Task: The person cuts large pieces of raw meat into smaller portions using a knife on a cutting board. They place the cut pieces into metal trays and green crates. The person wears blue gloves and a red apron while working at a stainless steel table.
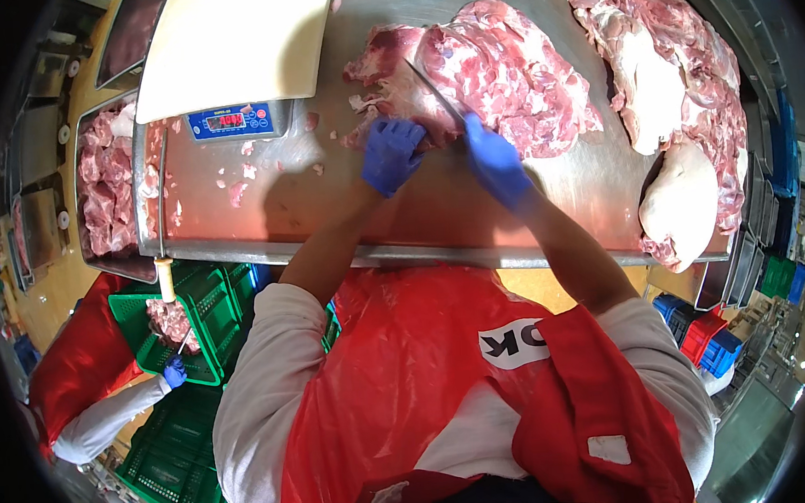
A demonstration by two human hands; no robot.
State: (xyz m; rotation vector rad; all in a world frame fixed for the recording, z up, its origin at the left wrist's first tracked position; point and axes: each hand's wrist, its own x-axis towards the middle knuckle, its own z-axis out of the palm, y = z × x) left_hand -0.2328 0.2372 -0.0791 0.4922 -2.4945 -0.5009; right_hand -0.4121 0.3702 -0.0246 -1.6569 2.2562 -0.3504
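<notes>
The person appears to be mid-cut: the right hand [494,158] is closed around a knife [431,88], its blade over the large piece of meat [526,83] on the steel table [474,215]. The left hand [394,155] touches the meat's near edge, fingers bent; whether they pinch it cannot be told. A further stroke would call for steadying that edge, fingers clear of the blade.

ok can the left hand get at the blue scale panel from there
Probably yes: the left hand is at the near edge of the large meat piece, and between it and the blue scale panel lies only metal tabletop with small scraps. The white board leaves the panel uncovered.
</notes>
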